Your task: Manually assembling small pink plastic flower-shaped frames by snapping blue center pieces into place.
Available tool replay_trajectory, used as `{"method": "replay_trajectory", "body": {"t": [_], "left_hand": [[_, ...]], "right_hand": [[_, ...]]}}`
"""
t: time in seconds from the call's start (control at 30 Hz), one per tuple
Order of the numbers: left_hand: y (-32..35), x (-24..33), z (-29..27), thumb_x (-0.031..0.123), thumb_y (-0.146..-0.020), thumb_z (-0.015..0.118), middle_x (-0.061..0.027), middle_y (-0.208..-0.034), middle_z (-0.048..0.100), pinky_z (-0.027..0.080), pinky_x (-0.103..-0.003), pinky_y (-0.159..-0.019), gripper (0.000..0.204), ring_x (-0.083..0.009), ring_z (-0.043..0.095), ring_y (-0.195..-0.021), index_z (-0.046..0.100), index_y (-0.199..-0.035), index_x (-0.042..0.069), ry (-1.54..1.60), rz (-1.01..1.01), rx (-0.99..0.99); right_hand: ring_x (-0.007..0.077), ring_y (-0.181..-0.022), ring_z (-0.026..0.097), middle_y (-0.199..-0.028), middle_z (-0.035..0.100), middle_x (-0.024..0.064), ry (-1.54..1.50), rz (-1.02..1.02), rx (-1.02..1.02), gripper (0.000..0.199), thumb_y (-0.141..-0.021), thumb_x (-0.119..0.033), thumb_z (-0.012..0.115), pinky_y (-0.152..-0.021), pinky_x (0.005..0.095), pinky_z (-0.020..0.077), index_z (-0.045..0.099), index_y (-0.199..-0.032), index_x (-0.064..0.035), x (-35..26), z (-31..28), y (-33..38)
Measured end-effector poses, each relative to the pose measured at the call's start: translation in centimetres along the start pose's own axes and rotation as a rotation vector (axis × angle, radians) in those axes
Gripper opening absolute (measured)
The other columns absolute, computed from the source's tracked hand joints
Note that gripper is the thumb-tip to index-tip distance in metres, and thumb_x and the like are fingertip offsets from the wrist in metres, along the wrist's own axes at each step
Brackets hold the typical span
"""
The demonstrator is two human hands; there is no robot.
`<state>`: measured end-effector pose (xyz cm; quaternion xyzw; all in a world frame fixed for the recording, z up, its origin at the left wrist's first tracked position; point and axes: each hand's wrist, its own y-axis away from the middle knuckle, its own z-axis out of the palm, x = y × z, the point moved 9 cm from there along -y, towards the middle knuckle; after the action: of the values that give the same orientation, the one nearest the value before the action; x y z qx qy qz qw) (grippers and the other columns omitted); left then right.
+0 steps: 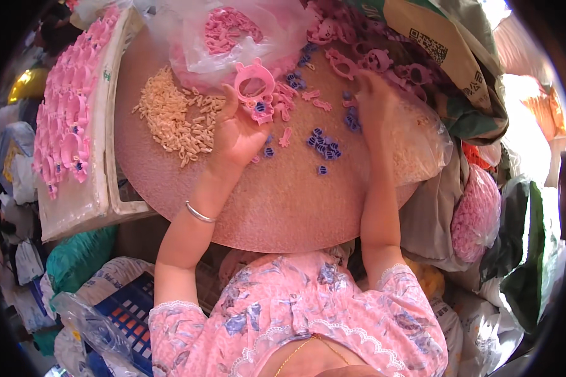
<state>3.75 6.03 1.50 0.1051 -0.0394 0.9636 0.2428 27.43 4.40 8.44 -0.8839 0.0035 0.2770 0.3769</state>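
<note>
My left hand is raised over the round table, its fingers closed on a pink eared plastic ring. A small blue striped piece sits on the lower part of that ring. Farther right, my right hand reaches to a heap of similar pink parts, its fingertips at the end of another pink plastic ring. They appear to pinch it, though the fingers are partly hidden. Between the hands lie loose blue pieces and small pink parts. A pile of cream-coloured small parts spreads left of my left hand.
At the left, rows of pink rings rest on a white crate. An open clear bag of pink parts stands at the table's far side. A bag of cream parts and a printed sack crowd the right.
</note>
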Motion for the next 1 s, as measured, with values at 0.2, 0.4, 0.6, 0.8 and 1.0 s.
{"method": "replay_trajectory", "body": {"t": [0.2, 0.4, 0.6, 0.8, 1.0], "left_hand": [[-0.2, -0.2, -0.4, 0.042, -0.089, 0.057, -0.0107, -0.129, 0.053, 0.048, -0.043, -0.088, 0.058, -0.0276, 0.056, -0.104, 0.042, -0.134, 0.009, 0.006, -0.012, 0.022], [-0.2, -0.7, 0.6, 0.043, -0.089, 0.057, -0.0093, -0.12, 0.057, 0.049, -0.044, -0.083, 0.057, -0.0274, 0.058, -0.098, 0.045, -0.132, 0.009, -0.023, -0.023, -0.02], [-0.1, 0.2, 0.1, 0.043, -0.087, 0.06, -0.0068, -0.118, 0.056, 0.046, -0.042, -0.084, 0.057, -0.023, 0.055, -0.102, 0.046, -0.131, 0.01, 0.0, 0.018, 0.046], [-0.1, 0.9, 0.1, 0.045, -0.087, 0.06, -0.0048, -0.113, 0.057, 0.045, -0.036, -0.085, 0.059, -0.0182, 0.054, -0.099, 0.044, -0.13, 0.007, -0.094, 0.11, 0.02], [-0.1, 0.3, 2.1, 0.044, -0.09, 0.056, -0.0043, -0.107, 0.057, 0.045, -0.032, -0.084, 0.056, -0.0151, 0.054, -0.097, 0.043, -0.13, 0.007, -0.203, 0.126, -0.13]], "right_hand": [[0.0366, -0.079, 0.064, -0.083, 0.065, 0.0197, -0.072, -0.164, -0.292, 0.035, -0.074, 0.005, 0.054, -0.069, 0.0438, 0.0496, 0.061, -0.108, -0.0012, -3.2, 8.3, -0.3], [0.0399, -0.088, 0.063, -0.094, 0.065, 0.0229, 0.059, -0.043, -0.378, 0.041, -0.077, 0.0, 0.056, -0.073, 0.0434, 0.0498, 0.055, -0.118, -0.0068, 0.8, 12.1, -2.0], [0.0298, -0.081, 0.067, -0.089, 0.068, 0.0175, 0.123, -0.084, -0.359, 0.028, -0.079, -0.009, 0.065, -0.069, 0.0371, 0.0507, 0.063, -0.107, -0.0035, -0.8, 11.1, -1.4], [0.0094, -0.075, 0.063, -0.083, 0.069, 0.006, -0.458, 0.316, -0.394, 0.017, -0.088, -0.011, 0.062, -0.066, 0.0227, 0.0474, 0.068, -0.1, -0.0009, -6.8, 6.8, 1.4], [0.0107, -0.075, 0.063, -0.082, 0.068, 0.0064, -0.438, 0.066, -0.183, 0.011, -0.087, -0.003, 0.062, -0.067, 0.0229, 0.0481, 0.068, -0.095, -0.0006, -11.8, 4.5, 4.2]]}}
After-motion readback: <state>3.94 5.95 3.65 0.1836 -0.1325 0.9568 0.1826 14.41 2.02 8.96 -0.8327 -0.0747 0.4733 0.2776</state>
